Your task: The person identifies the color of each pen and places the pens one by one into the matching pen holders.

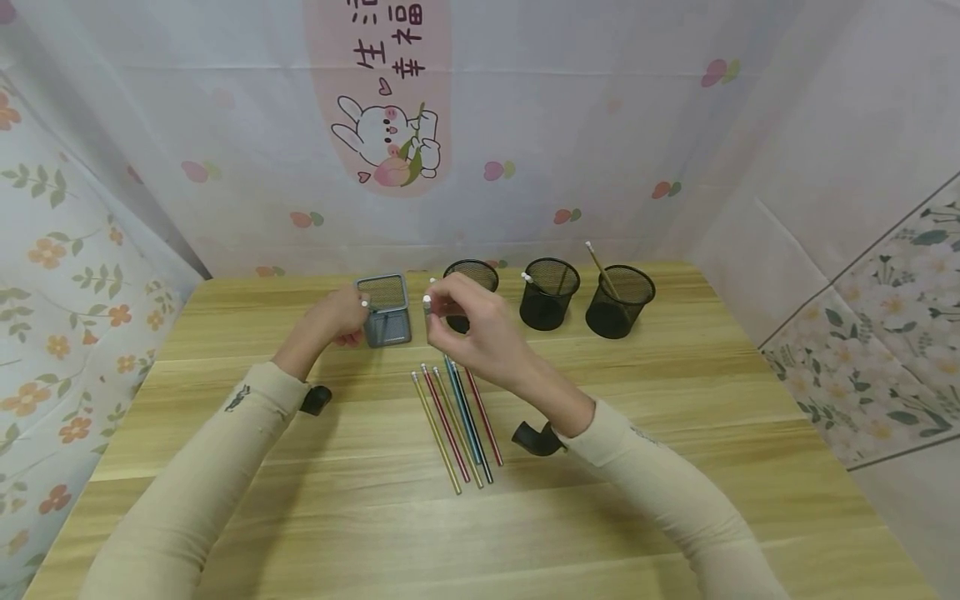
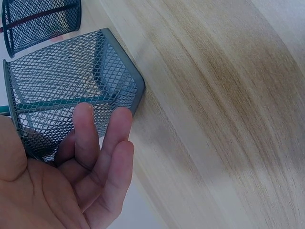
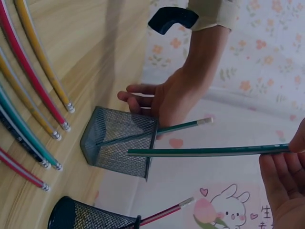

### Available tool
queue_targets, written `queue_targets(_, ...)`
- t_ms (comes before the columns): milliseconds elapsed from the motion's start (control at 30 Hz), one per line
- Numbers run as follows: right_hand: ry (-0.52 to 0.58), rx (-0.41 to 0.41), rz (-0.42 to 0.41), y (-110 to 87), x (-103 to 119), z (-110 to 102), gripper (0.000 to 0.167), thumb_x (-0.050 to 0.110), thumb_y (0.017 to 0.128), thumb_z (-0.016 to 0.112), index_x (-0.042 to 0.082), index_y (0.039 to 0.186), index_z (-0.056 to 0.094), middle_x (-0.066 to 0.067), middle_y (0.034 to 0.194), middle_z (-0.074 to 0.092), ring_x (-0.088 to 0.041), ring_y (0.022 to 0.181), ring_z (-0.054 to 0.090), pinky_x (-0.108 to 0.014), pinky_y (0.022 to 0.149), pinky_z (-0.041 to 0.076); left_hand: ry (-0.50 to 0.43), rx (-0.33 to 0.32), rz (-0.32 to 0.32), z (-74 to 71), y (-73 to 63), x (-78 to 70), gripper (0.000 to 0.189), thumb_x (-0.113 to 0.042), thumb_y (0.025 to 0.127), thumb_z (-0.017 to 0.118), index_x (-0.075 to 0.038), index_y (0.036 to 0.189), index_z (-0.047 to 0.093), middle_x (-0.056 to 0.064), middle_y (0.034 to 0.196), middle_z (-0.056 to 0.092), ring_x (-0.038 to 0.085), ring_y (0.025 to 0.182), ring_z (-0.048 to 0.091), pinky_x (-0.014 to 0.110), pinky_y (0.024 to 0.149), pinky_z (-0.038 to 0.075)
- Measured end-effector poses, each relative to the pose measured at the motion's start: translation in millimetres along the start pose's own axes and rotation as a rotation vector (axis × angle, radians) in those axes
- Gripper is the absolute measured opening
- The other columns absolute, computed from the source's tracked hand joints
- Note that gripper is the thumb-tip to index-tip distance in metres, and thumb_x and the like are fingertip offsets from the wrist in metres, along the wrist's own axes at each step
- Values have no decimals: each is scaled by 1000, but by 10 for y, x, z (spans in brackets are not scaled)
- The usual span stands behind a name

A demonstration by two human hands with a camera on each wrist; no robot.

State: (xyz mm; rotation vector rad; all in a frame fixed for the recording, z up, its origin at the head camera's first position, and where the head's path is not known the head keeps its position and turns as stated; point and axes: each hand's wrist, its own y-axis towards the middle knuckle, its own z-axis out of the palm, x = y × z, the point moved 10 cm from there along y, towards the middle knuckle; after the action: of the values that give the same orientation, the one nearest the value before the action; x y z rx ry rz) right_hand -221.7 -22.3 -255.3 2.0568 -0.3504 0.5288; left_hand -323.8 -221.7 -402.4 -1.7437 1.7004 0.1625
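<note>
My right hand [image 1: 480, 325] pinches a green pencil [image 3: 205, 152] near its eraser end, thumb against fingers. The pencil's other end overlaps the grey square mesh pen holder [image 3: 119, 138] in the right wrist view. Inside that holder leans another green pencil [image 3: 178, 126] with a white eraser. My left hand [image 1: 341, 317] is at the holder's left side, its fingers [image 2: 116, 138] loosely bent and close to the mesh wall. Below the right hand, several pencils [image 1: 450, 425] in yellow, red, teal and black lie side by side on the table.
Three round black mesh pen holders stand in a row to the right: one partly behind my right hand, a middle one [image 1: 543, 308], and a far right one [image 1: 615, 317] with a yellow pencil [image 1: 602, 271]. A patterned curtain [image 1: 525, 125] hangs behind the wooden table [image 1: 637, 500].
</note>
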Motion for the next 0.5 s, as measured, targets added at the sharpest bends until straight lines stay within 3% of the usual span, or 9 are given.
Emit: queue_targets(500,43,-66,-58,121,45,41,21,-12,88,59,-3,106,61,-11,95,58,-21,93,62,-31,84,56,-12,-1,2,5,-6,-6,55,-23,112,17,13,117,58,17,75,65,30,70,68,40,64,57)
